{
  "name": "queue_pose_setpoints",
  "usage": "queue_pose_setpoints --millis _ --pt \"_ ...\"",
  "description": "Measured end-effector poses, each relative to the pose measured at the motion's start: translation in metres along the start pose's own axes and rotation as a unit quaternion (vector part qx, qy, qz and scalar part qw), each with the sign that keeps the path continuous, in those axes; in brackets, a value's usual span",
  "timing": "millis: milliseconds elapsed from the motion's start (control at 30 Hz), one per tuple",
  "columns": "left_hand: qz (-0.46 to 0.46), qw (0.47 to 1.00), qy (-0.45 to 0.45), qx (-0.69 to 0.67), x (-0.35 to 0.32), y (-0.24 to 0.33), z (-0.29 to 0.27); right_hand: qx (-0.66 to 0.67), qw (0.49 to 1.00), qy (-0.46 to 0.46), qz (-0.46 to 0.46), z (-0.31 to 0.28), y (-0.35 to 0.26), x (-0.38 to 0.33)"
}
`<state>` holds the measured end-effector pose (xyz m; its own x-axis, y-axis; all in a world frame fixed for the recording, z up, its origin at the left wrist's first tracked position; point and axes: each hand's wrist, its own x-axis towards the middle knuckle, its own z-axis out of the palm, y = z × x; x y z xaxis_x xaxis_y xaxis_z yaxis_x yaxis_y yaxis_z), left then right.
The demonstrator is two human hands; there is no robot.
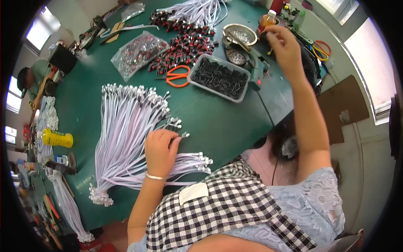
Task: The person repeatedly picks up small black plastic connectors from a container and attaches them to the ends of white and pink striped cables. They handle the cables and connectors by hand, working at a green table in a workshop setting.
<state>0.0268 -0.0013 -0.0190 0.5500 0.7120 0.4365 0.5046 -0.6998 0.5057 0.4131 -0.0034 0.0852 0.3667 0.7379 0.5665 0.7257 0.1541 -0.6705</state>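
Note:
On the green table, my left hand (160, 152) pinches one white cable, and its small connector end (185, 135) sticks out past the fingertips. Under and beside that hand a large bundle of white flat cables (124, 126) fans out. A smaller group of white cables (195, 161) lies to its right, near the table edge. Raised at the far right, my right hand (286, 49) has its fingers curled; anything between them is too small to make out. Below it rests a green hand tool (257, 69), beside a clear plastic box (241, 100) of short black tubes.
Orange-handled scissors (178, 76) lie by a pile of black-and-red parts (184, 50) and a plastic bag (138, 54). Metal dishes (254, 37) and a capped bottle (268, 20) stand behind. A yellow bottle (57, 137) is at left; another person (40, 77) sits beyond.

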Motion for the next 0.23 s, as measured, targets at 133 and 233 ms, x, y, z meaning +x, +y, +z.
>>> queue_pose_setpoints --millis 133,233 --pt "0.02 1.0 0.013 -0.001 0.006 0.01 -0.009 -0.352 0.933 0.057 -0.038 -0.043 0.119 0.106" --pt "-0.027 0.999 0.035 0.012 -0.011 0.008 -0.015 -0.469 0.875 -0.021 0.117 -0.022 0.129 0.154"
